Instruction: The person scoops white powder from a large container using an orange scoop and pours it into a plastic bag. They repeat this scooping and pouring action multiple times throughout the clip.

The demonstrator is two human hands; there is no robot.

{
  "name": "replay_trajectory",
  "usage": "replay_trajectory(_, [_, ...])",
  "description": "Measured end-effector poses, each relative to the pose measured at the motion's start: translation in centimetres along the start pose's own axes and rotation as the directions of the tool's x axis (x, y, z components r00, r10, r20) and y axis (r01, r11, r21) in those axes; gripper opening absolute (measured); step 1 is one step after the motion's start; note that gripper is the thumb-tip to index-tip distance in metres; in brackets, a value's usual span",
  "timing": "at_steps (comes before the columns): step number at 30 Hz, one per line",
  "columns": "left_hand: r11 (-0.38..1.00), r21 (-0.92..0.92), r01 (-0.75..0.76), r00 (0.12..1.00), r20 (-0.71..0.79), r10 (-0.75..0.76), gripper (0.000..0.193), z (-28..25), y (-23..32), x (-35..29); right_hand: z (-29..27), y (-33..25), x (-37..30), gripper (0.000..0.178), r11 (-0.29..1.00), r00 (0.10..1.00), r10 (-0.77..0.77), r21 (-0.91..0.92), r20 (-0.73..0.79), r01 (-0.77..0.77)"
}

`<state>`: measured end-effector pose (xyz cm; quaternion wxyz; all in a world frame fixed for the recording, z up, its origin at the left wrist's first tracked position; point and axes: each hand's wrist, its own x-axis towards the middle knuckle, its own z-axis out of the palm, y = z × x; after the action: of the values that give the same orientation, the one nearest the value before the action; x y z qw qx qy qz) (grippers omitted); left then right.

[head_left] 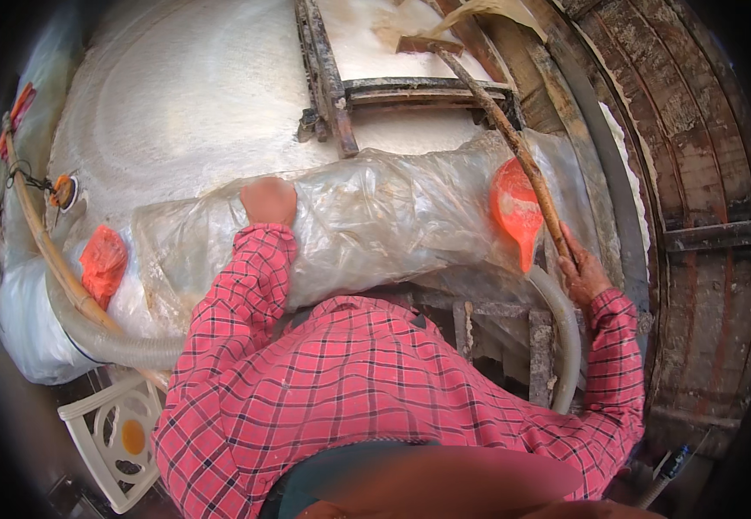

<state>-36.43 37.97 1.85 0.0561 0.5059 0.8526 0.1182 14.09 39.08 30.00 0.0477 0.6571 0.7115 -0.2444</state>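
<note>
My right hand (585, 275), at the right, is wrapped round the lower end of a long wooden handle. The handle belongs to a long-handled wooden scraper (514, 138), whose flat board head lies on a white, frothy-looking surface at the top. Beside the handle, a red plastic scoop (516, 197) sits on clear plastic sheeting. My left hand (269, 201) rests on the plastic sheeting (367, 208) that covers the near rim. It looks rounded and blurred, and its fingers are hidden.
A dark wooden frame (427, 86) stands in the white surface (176, 104). At the left are a bamboo pole (47, 238), a red plastic bag (104, 262), a ribbed hose (125, 348) and a white plastic chair (116, 432). Brown boards (704, 173) rise at the right.
</note>
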Motion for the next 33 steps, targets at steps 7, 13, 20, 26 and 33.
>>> replay_trajectory(7, [0.987,0.022,-0.162,0.932,-0.326,0.16,0.028,0.4,-0.7,0.7,-3.5,-2.4,8.4,0.06,0.994,0.993,0.103,-0.049,0.057,-0.1])
replay_trajectory(13, [0.995,0.025,-0.093,0.976,-0.198,0.096,0.03,-0.3,-0.2,1.6,-2.1,-3.6,21.0,0.06,0.998,0.998,-0.047,-0.042,-0.033,0.046])
replay_trajectory(20, [0.993,0.019,-0.117,0.965,-0.235,0.118,0.027,-0.2,1.5,1.6,-3.4,-7.5,32.4,0.057,0.999,0.989,-0.028,-0.023,-0.142,0.025])
replay_trajectory(26, [0.993,-0.011,-0.116,0.976,-0.186,0.112,0.027,-0.7,2.5,2.7,-6.8,-10.3,41.3,0.059,0.987,0.98,-0.138,0.057,-0.144,0.148])
replay_trajectory(33, [0.993,-0.029,-0.111,0.982,-0.159,0.105,0.029,-1.5,4.5,3.4,-6.5,-14.7,56.8,0.058,0.889,0.949,-0.23,0.351,-0.216,0.295])
